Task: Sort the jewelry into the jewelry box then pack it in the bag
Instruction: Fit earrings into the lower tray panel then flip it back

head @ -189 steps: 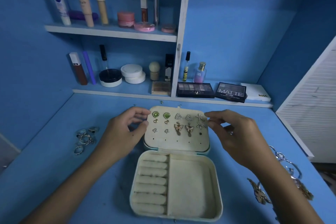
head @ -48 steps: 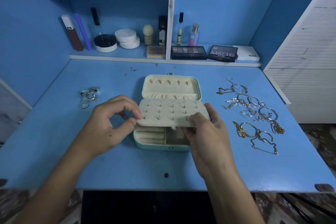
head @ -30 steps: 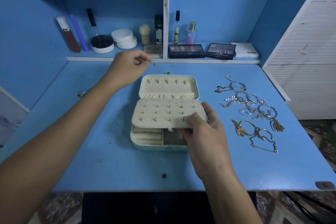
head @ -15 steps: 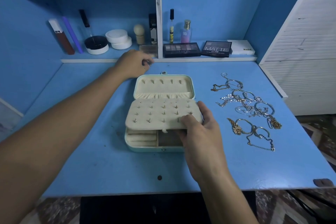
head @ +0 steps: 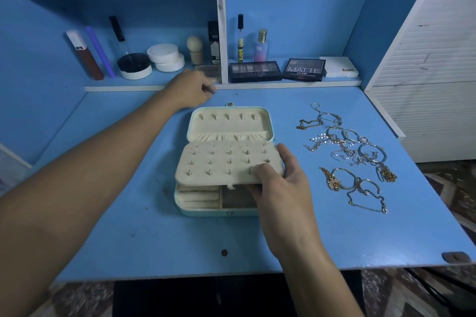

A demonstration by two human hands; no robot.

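Cream jewelry box (head: 226,203) mid-table, long axis left-right | your right hand (head: 280,185) pinches its earring panel (head: 229,162) at the near-right corner | left hand (head: 190,89), curled, contents hidden, beyond box | loose jewelry (head: 350,154) right, nearer right hand

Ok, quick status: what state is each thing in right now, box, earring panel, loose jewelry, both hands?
jewelry box: open, lid back.
earring panel: tilted over the base, earring posts poking up.
bracelets and chains: loose on the desk, unsorted.
right hand: grips the panel's corner.
left hand: curled behind the box; contents hidden.
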